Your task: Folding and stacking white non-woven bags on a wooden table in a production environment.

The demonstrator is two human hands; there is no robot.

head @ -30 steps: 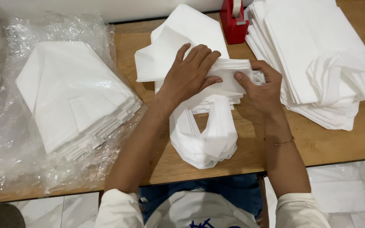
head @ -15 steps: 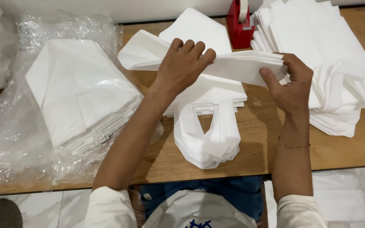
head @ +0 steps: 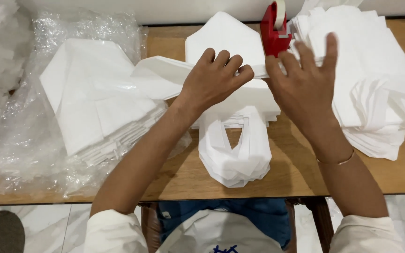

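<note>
Both hands meet over the middle of the wooden tabletop (head: 301,173). Off to the left lies a stack of folded white bags on crinkled clear plastic wrap (head: 90,107). Her left hand (head: 209,82) presses curled fingers onto a folded white non-woven bag (head: 165,77), pinning it above the pile of white handled bags (head: 235,150). Her right hand (head: 305,86) is spread open, seemingly just touching the fold's end. A red tape dispenser (head: 273,30) stands just behind, with another white bag pile (head: 380,75) further right. Loosely held, the fold could spring open or nudge the dispenser.
</note>
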